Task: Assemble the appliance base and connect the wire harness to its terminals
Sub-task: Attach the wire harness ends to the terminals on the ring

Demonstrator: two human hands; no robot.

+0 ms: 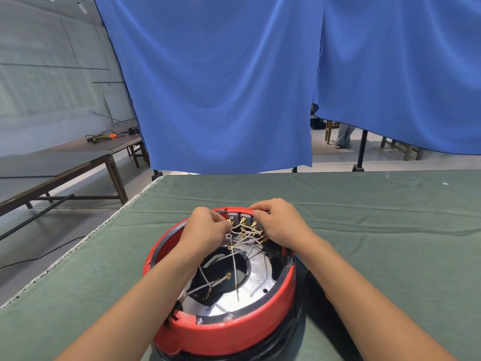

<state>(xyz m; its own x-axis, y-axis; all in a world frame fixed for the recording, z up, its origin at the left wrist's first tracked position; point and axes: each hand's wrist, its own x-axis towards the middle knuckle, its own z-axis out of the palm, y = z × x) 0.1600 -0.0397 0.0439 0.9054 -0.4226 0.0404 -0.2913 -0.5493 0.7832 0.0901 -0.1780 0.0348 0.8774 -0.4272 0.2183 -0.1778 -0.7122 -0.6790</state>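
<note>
A round red appliance base (223, 332) lies open side up on the green cloth, showing a silver metal plate (256, 282) inside. White harness wires (234, 259) with brass connectors cross its interior. A row of brass terminals (243, 220) sits at the far inner rim. My left hand (208, 227) pinches a wire connector at the left end of that row. My right hand (279, 221) is curled over the far rim, its fingers pinching among the connectors at the right end. Both fingertips are partly hidden.
The green cloth table (377, 230) extends to the right and far side. A blue curtain (221, 87) hangs behind it. At the left stands a dark wooden table (65, 157) with tools (104, 136). A person's legs (343, 136) show under the curtain.
</note>
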